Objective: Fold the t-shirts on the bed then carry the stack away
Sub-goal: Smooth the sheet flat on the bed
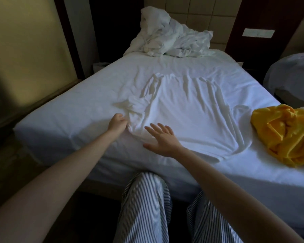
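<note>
While the white cotton t-shirt (182, 116) lies spread out, wrinkled, on the middle of the white-sheeted bed (68, 111), both bare arms reach over the near edge of the mattress. Its left sleeve is bunched up, and its far edge is rippled into folds.

Just beside that bunched sleeve, the left hand (117, 124) has its fingers curled, pinching the fabric at the shirt's near left corner. The right hand (161, 139) is palm down with its fingers spread, over the near left part of the same shirt; I cannot tell whether it presses on the cloth or hovers just above it.

To the right, near the bed's right edge, a crumpled bright yellow t-shirt (284, 135) lies in a heap, just beside the white shirt's right sleeve. At the far end, a rumpled pile of white bedding (170, 39) sits against the tan padded headboard (209, 14). Below, legs in blue-and-white striped trousers (146, 207) stand against the bed's near side.
</note>
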Demonstrator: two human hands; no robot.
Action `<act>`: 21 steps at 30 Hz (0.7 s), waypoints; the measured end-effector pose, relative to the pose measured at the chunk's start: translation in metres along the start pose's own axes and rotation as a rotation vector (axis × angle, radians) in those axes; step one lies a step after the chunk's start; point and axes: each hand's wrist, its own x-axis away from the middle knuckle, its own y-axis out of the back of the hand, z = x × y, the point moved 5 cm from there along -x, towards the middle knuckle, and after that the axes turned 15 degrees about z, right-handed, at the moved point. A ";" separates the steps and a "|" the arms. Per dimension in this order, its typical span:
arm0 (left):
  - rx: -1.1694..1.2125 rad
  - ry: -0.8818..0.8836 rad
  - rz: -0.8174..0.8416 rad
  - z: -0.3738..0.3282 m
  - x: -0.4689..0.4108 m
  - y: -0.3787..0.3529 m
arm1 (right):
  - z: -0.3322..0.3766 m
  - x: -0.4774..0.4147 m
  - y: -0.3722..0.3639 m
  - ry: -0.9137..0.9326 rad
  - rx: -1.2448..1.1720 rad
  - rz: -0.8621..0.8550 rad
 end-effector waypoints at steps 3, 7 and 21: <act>0.057 0.005 0.027 -0.006 -0.036 0.005 | 0.013 -0.029 -0.004 -0.008 -0.034 0.020; 0.051 -0.017 0.043 -0.012 -0.085 0.013 | 0.019 -0.056 -0.007 -0.034 -0.043 0.025; 0.318 -0.198 -0.005 -0.074 -0.104 0.077 | 0.048 -0.052 0.012 0.180 -0.245 -0.202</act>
